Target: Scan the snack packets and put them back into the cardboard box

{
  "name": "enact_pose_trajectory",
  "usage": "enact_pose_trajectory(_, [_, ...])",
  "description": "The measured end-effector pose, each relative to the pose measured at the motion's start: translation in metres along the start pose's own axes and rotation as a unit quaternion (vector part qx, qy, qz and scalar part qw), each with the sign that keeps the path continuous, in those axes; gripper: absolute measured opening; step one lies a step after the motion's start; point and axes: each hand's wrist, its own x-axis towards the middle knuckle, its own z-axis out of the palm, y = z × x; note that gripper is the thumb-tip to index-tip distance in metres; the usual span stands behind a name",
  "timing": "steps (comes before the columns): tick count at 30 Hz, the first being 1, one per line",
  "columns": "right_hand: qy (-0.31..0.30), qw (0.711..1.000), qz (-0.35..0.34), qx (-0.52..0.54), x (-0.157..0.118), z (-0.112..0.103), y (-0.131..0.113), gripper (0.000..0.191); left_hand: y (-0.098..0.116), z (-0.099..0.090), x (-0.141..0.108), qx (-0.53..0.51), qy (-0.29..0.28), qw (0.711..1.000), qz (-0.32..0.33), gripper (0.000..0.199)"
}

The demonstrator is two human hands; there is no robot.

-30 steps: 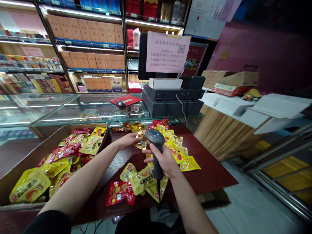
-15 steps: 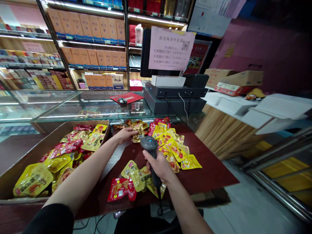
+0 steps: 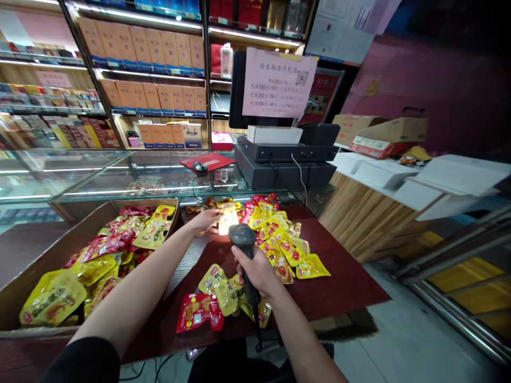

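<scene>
My right hand (image 3: 255, 271) is wrapped round the handle of a black barcode scanner (image 3: 242, 239), its head pointing away from me. Just beyond the scanner, my left hand (image 3: 206, 222) pinches a snack packet (image 3: 228, 218) by its left side. Bright light from the scanner washes out the packet's face. Several yellow packets (image 3: 227, 290) and a red packet (image 3: 199, 311) lie on the dark red table below and left of my right hand. To its right spreads a pile of yellow and red packets (image 3: 279, 239).
An open cardboard box (image 3: 40, 255) full of similar packets stands at the left. Behind the table are a glass counter (image 3: 159, 173), a mouse (image 3: 199, 167), and a monitor (image 3: 237, 90) above a black cash drawer (image 3: 283, 173). White boxes (image 3: 385, 173) sit on the right.
The scanner's light has come on and now brightly covers the packet in my left hand. Both hands stay almost where they were.
</scene>
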Motion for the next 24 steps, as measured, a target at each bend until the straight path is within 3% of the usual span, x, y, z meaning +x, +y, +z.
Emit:
enact_pose_trajectory(7, [0.003,1.000,-0.001,0.001,0.000,0.001,-0.002,0.036,0.000,0.001,0.001,-0.058,-0.019,0.998,-0.003,0.044])
enact_pose_trajectory(13, [0.003,1.000,-0.014,-0.009,0.001,0.001,-0.010,0.037,0.002,0.002,0.000,-0.079,0.020,0.997,-0.004,0.046])
enact_pose_trajectory(17, [-0.011,1.000,-0.024,0.004,0.005,0.000,-0.021,0.038,0.014,-0.004,-0.006,-0.111,0.045,0.992,0.028,0.048])
enact_pose_trajectory(21, [-0.025,0.999,-0.033,0.017,0.007,0.000,-0.032,0.038,0.037,-0.025,-0.030,-0.101,0.096,0.988,0.067,0.048])
enact_pose_trajectory(24, [-0.053,0.997,-0.053,0.011,0.007,0.003,-0.039,0.038,0.050,-0.047,-0.067,-0.069,0.122,0.987,0.073,0.047])
